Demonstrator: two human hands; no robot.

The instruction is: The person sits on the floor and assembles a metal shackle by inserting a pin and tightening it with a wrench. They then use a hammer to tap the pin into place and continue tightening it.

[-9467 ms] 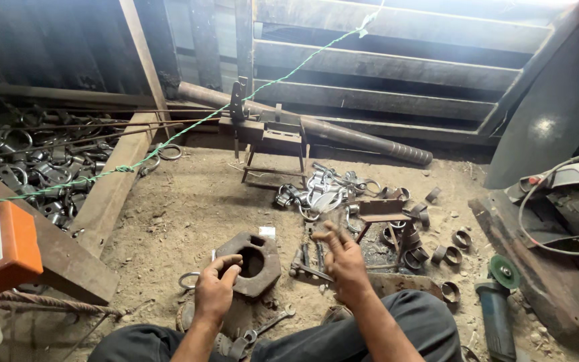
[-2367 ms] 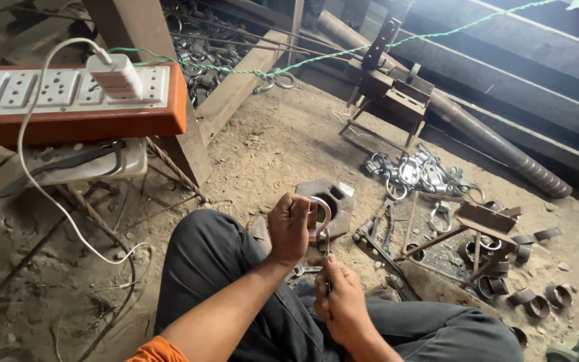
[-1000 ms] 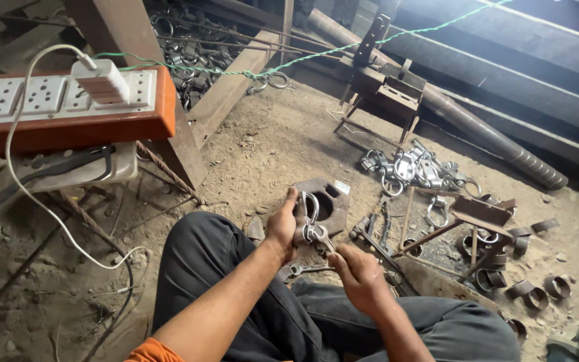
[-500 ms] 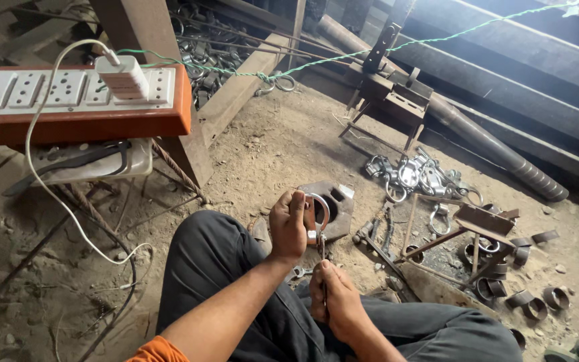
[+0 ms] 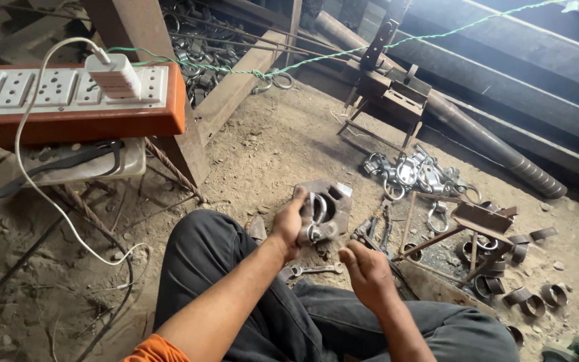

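Left hand [image 5: 288, 224] grips metal clamp [image 5: 316, 218] (right hand [image 5: 364, 271] loose).

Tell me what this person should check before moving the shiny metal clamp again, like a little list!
1. Left hand grips the metal clamp: ok.
2. Right hand is free, near the clamp but not on it: ok.
3. Clamp sits over the rusty metal block: ok; whether it rests on it, cannot tell.
4. Wrench lies within reach, on the ground between the hands: ok.
5. White cable is apart from the hands: ok.
6. Ground around the knees is littered with metal rings: not ok.
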